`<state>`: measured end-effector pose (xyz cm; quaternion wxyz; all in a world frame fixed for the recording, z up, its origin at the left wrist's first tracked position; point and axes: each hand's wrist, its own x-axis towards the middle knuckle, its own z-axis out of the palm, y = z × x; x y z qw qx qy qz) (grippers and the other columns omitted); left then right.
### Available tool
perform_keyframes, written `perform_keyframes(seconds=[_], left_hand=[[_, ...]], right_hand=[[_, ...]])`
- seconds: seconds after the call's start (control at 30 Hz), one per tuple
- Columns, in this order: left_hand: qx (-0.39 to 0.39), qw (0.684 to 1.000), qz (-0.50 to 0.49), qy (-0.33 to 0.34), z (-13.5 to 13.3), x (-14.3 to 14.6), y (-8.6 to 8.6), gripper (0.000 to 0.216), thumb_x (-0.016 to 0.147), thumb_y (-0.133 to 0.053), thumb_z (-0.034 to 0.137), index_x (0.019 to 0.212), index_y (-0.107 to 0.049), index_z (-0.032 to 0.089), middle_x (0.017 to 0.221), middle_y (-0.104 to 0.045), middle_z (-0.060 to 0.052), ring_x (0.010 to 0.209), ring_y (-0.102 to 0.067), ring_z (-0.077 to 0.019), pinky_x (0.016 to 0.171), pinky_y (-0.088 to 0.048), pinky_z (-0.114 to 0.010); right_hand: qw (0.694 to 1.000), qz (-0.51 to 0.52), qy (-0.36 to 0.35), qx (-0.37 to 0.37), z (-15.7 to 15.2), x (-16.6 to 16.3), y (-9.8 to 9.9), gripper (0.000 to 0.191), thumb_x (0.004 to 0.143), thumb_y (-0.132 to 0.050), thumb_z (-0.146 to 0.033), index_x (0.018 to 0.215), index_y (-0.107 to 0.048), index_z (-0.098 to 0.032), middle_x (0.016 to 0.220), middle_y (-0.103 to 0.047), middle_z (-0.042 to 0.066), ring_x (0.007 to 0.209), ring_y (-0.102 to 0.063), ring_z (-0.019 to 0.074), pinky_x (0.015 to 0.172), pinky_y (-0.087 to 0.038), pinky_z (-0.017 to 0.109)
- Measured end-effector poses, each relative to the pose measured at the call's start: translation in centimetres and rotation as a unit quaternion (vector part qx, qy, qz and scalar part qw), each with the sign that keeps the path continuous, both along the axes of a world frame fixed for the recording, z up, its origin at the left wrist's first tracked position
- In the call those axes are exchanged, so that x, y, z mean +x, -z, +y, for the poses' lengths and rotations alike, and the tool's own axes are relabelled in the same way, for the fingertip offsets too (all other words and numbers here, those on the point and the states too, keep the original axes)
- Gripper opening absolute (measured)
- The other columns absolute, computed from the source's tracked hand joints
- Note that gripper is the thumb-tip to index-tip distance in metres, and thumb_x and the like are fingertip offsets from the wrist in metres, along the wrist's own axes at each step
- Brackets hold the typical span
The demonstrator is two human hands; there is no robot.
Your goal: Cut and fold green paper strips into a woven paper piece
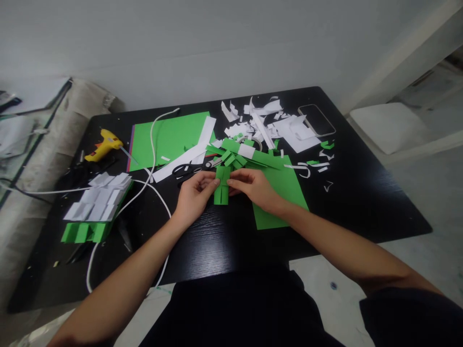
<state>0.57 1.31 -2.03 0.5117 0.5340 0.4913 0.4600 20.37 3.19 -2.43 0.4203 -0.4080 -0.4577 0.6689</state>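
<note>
Upper garment [235, 311]: very dark, nearly black with a faint bluish cast, plain and matt, its front forming a broad shape with a curved right edge. Right sleeve [408, 313]: short, loose and of the same dark tone, with an uneven hem near the elbow. Left forearm [141, 272] and right forearm [336, 236]: slender and uncovered. Left hand [193, 195] and right hand [257, 189]: bare, with slim fingers. Seams are too dark to distinguish.

Phone [318, 120] on black table [365, 197]
</note>
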Motion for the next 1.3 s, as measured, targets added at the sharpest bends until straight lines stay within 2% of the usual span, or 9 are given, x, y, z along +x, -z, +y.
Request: perform_keyframes(seconds=[0.3, 0.73, 0.9, 1.3], left_hand=[[0.01, 1.0, -0.011, 0.021, 0.04, 0.19, -0.05, 0.021, 0.084, -0.082, 0.03, 0.099, -0.072, 0.018, 0.081, -0.075, -0.002, 0.071, -0.069, -0.0156, 0.07, -0.057, -0.029], [-0.013, 0.999, -0.03, 0.019, 0.13, 0.11, -0.14, 0.025, 0.079, -0.087, 0.03, 0.093, -0.07, 0.018, 0.077, -0.073, -0.001, 0.067, -0.068, -0.0144, 0.067, -0.056, -0.028], [-0.022, 0.999, -0.034, 0.017, 0.13, 0.14, -0.1, 0.024, 0.079, -0.086, 0.028, 0.093, -0.07, 0.018, 0.079, -0.076, -0.002, 0.07, -0.071, -0.0155, 0.069, -0.059, -0.029], [-0.02, 0.999, -0.026, 0.017, 0.09, 0.07, -0.04, 0.021, 0.08, -0.085, 0.03, 0.093, -0.072, 0.018, 0.08, -0.078, -0.003, 0.07, -0.073, -0.0171, 0.07, -0.062, -0.032]], right_hand=[[1.0, -0.019, 0.008, 0.002, -0.1, 0.04, 0.06, 0.035, 0.068, -0.098, -0.041, 0.089, -0.08, -0.02, 0.085, -0.081, 0.004, 0.073, -0.077, 0.0208, 0.079, -0.071, 0.044], [1.0, -0.021, 0.022, -0.001, -0.17, -0.02, -0.48, 0.036, 0.063, -0.1, -0.041, 0.083, -0.079, -0.019, 0.073, -0.077, 0.002, 0.062, -0.074, 0.0184, 0.071, -0.07, 0.039], [0.999, -0.041, 0.021, 0.017, -0.15, 0.03, -0.26, 0.034, 0.069, -0.097, -0.044, 0.085, -0.079, -0.019, 0.077, -0.078, 0.003, 0.064, -0.075, 0.0194, 0.072, -0.07, 0.041], [0.999, -0.03, 0.002, 0.03, -0.19, 0.01, -0.18, 0.034, 0.066, -0.098, -0.041, 0.087, -0.081, -0.02, 0.087, -0.082, 0.004, 0.075, -0.076, 0.0202, 0.077, -0.07, 0.041]])
